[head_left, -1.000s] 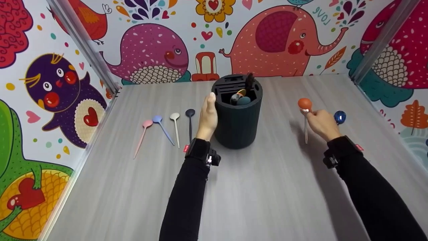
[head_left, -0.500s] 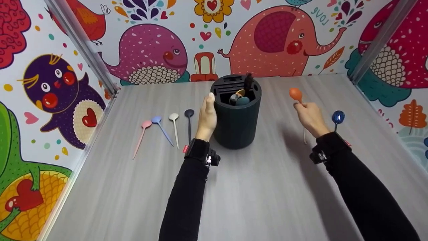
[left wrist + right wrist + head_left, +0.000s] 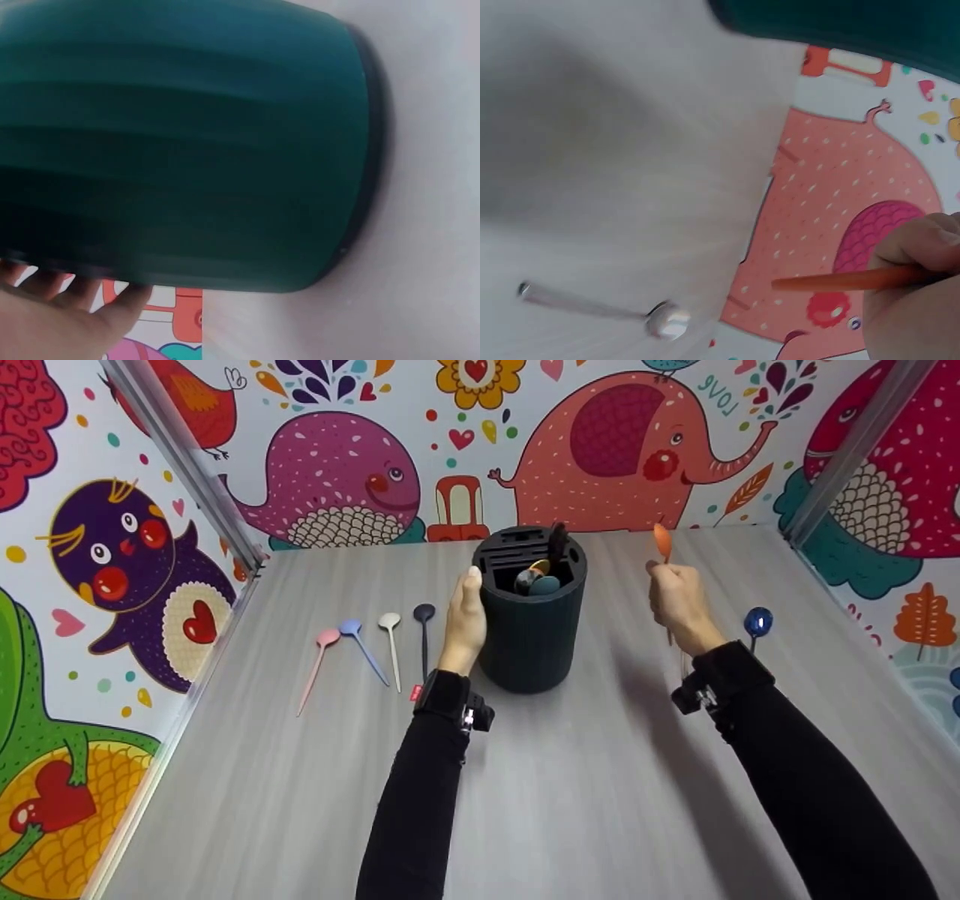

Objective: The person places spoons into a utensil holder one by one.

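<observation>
A dark green ribbed utensil holder [image 3: 529, 649] stands upright at the back middle of the table. My left hand [image 3: 466, 622] rests along its left side, thumb up near the rim; the left wrist view shows the fingertips [image 3: 127, 300] right at its wall. In my right hand [image 3: 679, 604], raised to the right of the holder, I grip an orange spoon [image 3: 662, 543] with its bowl up. Its handle [image 3: 832, 282] sticks out below the fist in the right wrist view. Inside the holder are several utensils, among them a teal rounded one [image 3: 544, 585].
Left of the holder lie a pink spoon [image 3: 328, 638], a periwinkle spoon [image 3: 351, 628], a white spoon [image 3: 390, 621] and a dark spoon [image 3: 424, 613]. A silver spoon [image 3: 667, 321] lies below my right hand, a blue spoon [image 3: 759, 621] farther right. Patterned walls [image 3: 247, 472] enclose the table.
My right hand has lifted the orange spoon off the table area by the silver spoon, moving up and left and turning it more upright. The left hand and holder stay put.
</observation>
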Motion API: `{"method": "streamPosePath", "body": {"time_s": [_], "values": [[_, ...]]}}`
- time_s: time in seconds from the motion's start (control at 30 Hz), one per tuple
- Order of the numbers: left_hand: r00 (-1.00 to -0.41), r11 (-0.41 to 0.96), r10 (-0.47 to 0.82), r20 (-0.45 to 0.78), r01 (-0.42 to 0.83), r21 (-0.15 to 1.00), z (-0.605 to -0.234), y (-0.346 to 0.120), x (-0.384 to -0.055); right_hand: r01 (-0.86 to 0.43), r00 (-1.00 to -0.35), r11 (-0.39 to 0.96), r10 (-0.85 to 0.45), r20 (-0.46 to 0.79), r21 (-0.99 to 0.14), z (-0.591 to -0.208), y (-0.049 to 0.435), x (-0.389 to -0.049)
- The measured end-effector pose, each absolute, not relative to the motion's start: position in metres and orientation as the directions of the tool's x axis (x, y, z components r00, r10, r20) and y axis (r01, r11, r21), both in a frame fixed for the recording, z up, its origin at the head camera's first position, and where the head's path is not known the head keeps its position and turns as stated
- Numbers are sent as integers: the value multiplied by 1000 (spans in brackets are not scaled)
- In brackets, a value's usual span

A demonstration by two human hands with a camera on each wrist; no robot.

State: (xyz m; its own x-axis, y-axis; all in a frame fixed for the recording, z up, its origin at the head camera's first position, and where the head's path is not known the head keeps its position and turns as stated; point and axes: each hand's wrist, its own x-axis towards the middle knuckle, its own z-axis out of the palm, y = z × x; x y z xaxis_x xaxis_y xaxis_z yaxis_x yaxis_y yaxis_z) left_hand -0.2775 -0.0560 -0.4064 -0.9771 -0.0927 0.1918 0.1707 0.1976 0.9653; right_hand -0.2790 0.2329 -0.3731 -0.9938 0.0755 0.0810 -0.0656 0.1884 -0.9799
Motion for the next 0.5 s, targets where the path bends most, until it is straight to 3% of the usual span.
{"method": "streamPosePath", "body": {"time_s": [0.5], "values": [[-980, 190, -84, 182, 163, 968, -407, -57, -277, -277, -960, -21, -47, 277, -961, -315, 181, -265]]}}
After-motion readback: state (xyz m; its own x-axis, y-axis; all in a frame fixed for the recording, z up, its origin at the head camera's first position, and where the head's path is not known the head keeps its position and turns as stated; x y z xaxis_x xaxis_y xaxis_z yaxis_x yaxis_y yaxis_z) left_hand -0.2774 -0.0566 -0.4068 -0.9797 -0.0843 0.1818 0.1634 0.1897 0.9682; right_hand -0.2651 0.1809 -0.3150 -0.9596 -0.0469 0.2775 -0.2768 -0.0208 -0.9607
